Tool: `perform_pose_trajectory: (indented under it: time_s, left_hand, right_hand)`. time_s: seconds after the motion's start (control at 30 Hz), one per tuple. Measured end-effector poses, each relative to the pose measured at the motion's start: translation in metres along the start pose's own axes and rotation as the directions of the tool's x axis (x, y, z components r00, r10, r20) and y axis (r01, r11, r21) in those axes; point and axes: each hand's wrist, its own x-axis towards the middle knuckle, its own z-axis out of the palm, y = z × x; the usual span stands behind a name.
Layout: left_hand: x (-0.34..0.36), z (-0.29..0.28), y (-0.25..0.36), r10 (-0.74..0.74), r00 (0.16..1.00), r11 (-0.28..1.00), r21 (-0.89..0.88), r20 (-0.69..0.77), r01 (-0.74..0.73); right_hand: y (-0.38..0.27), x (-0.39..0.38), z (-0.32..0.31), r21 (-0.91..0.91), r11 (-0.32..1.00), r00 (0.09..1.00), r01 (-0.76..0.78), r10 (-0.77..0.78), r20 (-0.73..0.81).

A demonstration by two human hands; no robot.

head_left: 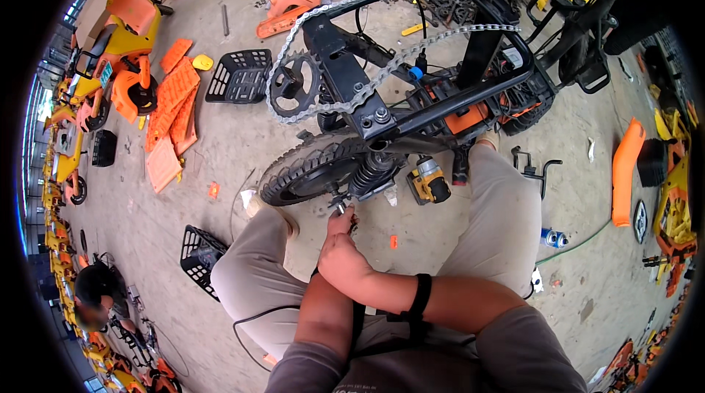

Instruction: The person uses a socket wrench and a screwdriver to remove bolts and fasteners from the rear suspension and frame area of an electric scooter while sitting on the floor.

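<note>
I sit with knees apart before a black bike frame [418, 125], with a loose chain [470, 28] draped over it beside a sprocket [294, 84]. My left hand [340, 222] grips a small metal tool at the axle of the knobby rear wheel [294, 176], next to a coil shock [371, 176]. My right hand [341, 261] crosses over my left one with fingers curled; what they hold is hidden. A yellow-and-black power tool [429, 180] stands right of the shock.
Black baskets [239, 77] [198, 261] and orange panels [172, 99] lie left. Yellow-orange scooters [132, 40] line the edge; another person [99, 290] works at lower left. An orange panel [626, 172], spray cans [554, 238], a green hose [580, 250] and a black bracket [543, 176] lie right.
</note>
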Motion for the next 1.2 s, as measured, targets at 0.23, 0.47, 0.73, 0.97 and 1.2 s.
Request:
perform_pose_trajectory:
  time_s: [0.23,0.47,0.73,0.97,1.2]
  left_hand:
    - [-0.018,0.005,0.014,0.029,0.999,0.999,-0.025,0.044,-0.027]
    - [-0.021,0.011,0.018,-0.049,0.998,0.997,-0.054,0.028,0.05]
    - [-0.028,0.014,0.029,0.017,0.997,0.998,0.058,-0.079,-0.013]
    - [-0.023,0.011,0.017,0.232,0.963,0.972,0.011,-0.134,-0.233]
    - [-0.026,0.011,0.019,0.106,0.986,0.985,-0.12,-0.127,-0.121]
  right_hand:
    - [0.078,0.004,0.031,0.186,0.936,0.919,-0.299,0.229,0.322]
    - [0.129,0.002,0.076,0.161,0.868,0.82,-0.469,0.36,0.445]
    - [0.011,-0.006,-0.021,-0.063,0.996,0.945,-0.066,0.082,0.315]
    - [0.074,-0.028,-0.015,0.27,0.962,0.94,-0.045,-0.051,0.337]
    - [0.08,-0.048,0.007,0.323,0.943,0.868,-0.079,-0.094,0.487]
